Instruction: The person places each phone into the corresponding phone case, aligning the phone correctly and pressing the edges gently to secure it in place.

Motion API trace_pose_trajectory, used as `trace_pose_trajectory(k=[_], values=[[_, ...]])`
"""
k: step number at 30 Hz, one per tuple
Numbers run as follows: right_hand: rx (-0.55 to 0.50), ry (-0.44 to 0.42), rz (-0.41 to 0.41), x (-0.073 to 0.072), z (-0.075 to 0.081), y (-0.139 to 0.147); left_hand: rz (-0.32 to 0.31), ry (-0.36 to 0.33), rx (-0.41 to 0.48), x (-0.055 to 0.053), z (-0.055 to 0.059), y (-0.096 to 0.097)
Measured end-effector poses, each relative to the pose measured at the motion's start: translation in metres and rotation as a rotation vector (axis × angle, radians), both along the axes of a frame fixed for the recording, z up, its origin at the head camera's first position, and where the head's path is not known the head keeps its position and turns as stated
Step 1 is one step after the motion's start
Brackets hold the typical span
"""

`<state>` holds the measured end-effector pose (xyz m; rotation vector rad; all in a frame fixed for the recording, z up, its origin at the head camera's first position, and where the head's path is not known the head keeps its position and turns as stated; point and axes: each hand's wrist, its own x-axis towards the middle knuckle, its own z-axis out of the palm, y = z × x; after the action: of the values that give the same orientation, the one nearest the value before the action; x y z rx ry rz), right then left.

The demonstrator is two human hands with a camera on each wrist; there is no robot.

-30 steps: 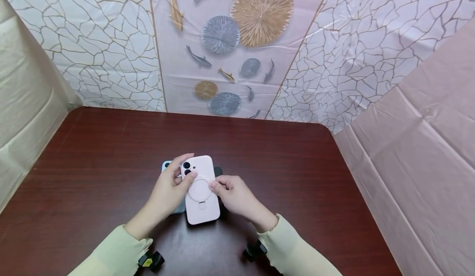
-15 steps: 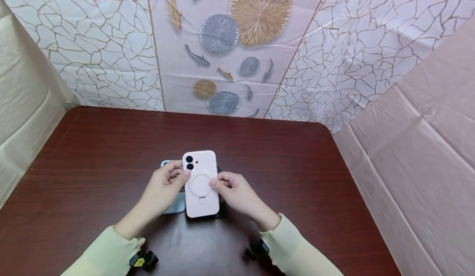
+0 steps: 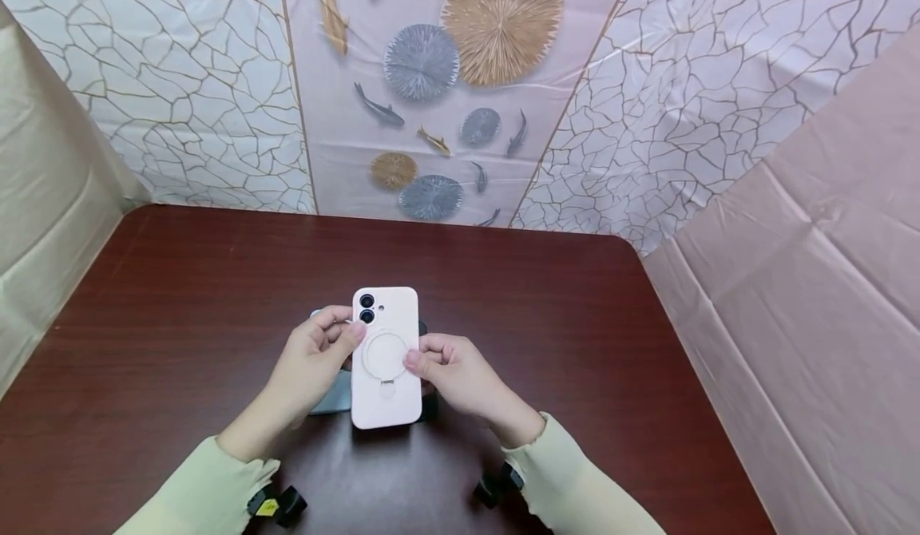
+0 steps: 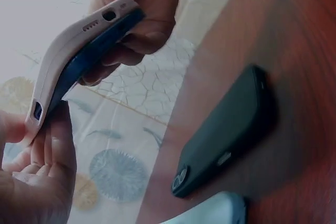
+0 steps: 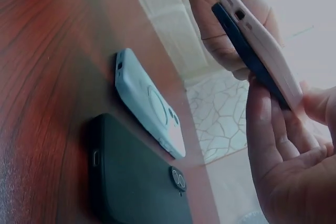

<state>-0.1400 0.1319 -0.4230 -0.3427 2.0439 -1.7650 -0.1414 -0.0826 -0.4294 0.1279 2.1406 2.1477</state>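
A phone in a pale pink case [image 3: 386, 403] is held up between both hands, its back with two camera lenses and a ring toward the head camera. My left hand [image 3: 305, 367] pinches its left side, thumb near the lenses. At the right edge my right hand [image 3: 463, 375] grips it, thumb on the back beside the ring. In the left wrist view the dark blue phone body [image 4: 89, 53] sticks out along the underside of the pink case [image 4: 65, 40]. Below lie a light blue phone [image 5: 142, 95] and a black phone [image 4: 226, 129], both partly hidden in the head view.
The phones lie on a dark reddish-brown wooden table [image 3: 546, 303]. A patterned backdrop [image 3: 431, 136] hangs behind it, and plain cloth sheets [image 3: 805, 295] line both sides. Each wrist carries a small black camera mount [image 3: 276, 505].
The pink-cased phone has straightened upright and risen a little off the others. My left hand has slid left and down along its edge, and my right hand has stayed nearly still.
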Motion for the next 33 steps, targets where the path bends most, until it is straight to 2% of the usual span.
trace_pose_trajectory(k=[3, 9, 13, 18, 21, 25, 30, 33], values=[[-0.013, -0.004, -0.034, -0.004, 0.0, -0.001, -0.037, -0.02, -0.003, -0.002, 0.001, -0.002], [-0.049, -0.008, -0.104, -0.009, -0.002, 0.0, -0.161, -0.057, -0.033, 0.001, -0.004, -0.002], [-0.039, -0.015, -0.089, -0.008, -0.002, 0.003, -0.15, -0.022, -0.023, 0.002, -0.004, -0.001], [-0.019, -0.083, 0.049, -0.003, -0.004, 0.008, -0.103, 0.032, -0.025, 0.002, -0.001, 0.0], [0.007, -0.06, 0.092, -0.003, -0.005, 0.008, -0.09, 0.032, -0.028, 0.002, 0.0, -0.001], [0.056, 0.026, 0.044, -0.003, -0.004, 0.005, -0.127, -0.005, -0.045, 0.003, -0.003, -0.003], [0.076, 0.062, -0.018, -0.002, -0.003, 0.001, -0.213, -0.053, -0.043, 0.009, -0.006, -0.002], [0.066, 0.068, -0.034, -0.001, -0.002, -0.002, -0.206, -0.054, -0.015, 0.011, -0.007, -0.002]])
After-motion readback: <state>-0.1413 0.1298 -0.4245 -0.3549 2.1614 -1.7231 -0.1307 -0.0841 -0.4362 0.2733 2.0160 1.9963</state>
